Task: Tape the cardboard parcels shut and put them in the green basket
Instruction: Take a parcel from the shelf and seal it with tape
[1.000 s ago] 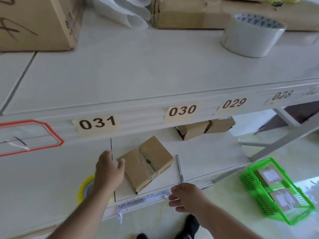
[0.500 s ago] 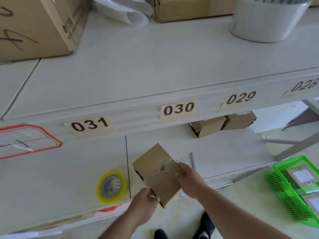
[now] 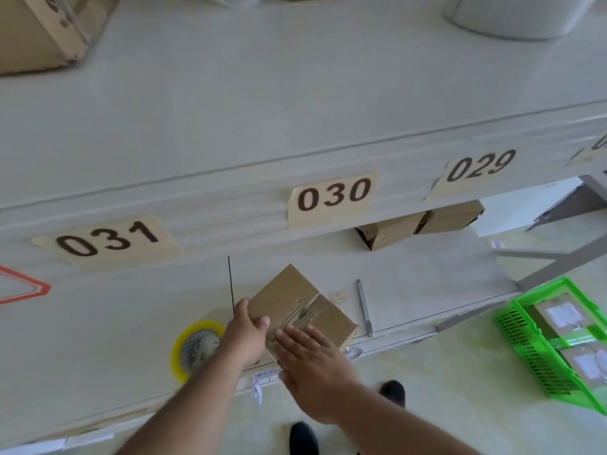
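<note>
A brown cardboard parcel (image 3: 292, 302) with a strip of tape across its middle lies flat near the front edge of the lower shelf. My left hand (image 3: 244, 336) grips its left side, thumb on top. My right hand (image 3: 308, 356) lies flat on its near end with fingers spread. A yellow-cored tape roll (image 3: 193, 348) sits on the shelf just left of my left hand. The green basket (image 3: 532, 353) stands on the floor at the right and holds labelled parcels.
Two more cardboard parcels (image 3: 417, 224) lie further back on the lower shelf under the labels 030 and 029. A thin grey blade or stick (image 3: 364, 307) lies right of the parcel. The upper shelf carries a big carton (image 3: 39, 31) and a large white tape roll (image 3: 515, 14).
The parcel, tilted up between both hands half a second ago, now lies flat on the shelf. My left hand moved to its left side, my right hand flattened on top.
</note>
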The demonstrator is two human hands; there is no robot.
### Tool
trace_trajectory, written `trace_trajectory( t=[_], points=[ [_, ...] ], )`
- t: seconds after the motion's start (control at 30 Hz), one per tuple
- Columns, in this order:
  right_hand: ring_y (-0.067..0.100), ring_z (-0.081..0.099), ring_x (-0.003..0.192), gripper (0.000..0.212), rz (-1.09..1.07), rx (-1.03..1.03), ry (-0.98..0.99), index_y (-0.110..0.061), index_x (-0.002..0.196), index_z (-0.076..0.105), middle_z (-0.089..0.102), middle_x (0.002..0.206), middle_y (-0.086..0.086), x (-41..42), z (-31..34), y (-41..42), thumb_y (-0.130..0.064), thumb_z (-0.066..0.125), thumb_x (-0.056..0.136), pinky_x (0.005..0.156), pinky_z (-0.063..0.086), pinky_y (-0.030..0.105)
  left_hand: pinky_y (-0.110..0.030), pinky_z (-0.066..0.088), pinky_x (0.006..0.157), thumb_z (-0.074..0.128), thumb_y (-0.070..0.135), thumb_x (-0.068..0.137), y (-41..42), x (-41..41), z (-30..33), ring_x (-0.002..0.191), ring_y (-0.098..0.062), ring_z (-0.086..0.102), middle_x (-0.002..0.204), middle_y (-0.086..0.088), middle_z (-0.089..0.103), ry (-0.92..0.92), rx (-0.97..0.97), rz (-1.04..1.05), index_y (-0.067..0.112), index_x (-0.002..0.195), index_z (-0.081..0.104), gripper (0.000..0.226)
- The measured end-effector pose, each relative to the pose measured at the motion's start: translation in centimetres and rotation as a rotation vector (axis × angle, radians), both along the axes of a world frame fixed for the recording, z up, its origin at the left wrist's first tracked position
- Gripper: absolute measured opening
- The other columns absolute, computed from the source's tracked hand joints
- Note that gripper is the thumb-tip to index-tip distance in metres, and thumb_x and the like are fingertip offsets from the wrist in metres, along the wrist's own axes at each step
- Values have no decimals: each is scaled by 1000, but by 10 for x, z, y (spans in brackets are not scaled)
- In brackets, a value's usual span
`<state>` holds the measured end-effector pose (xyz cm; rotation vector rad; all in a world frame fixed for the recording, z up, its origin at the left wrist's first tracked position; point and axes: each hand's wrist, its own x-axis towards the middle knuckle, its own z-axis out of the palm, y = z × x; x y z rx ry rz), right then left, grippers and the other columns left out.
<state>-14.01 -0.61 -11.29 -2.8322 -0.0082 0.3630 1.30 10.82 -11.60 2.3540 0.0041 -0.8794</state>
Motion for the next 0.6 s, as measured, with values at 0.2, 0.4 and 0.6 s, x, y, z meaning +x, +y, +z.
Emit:
trace_trajectory(
  t=[0.2, 0.4, 0.6],
  points=[
    [16, -14, 160, 87, -268, 3, 122, -15, 167, 4, -9, 174, -1, 18, 3, -27, -71, 2, 100, 127, -12, 44, -50, 61, 87, 60, 39, 98, 4, 2, -6, 104, -32, 68, 123, -4, 61, 35, -41, 49, 38, 151, 27, 62],
    [33, 52, 135, 80, -668, 57, 303, -11, 150, 38, 55, 148, 11, 57, 13, -64, -73, 26, 101, 102, 44, 42, -52, 61, 87, 63, 42, 94, 5, 0, -8, 103, -31, 69, 126, -2, 61, 37, -61, 96, 38, 147, 25, 65],
    [25, 64, 106, 44, -695, 349, 239, -32, 128, 56, 69, 117, -3, 54, 14, -74, -62, 35, 105, 80, 51, 36, -48, 63, 80, 61, 36, 103, -18, -61, 10, 103, -35, 69, 116, -17, 70, 498, -375, 700, 1, 127, 54, 43]
  ],
)
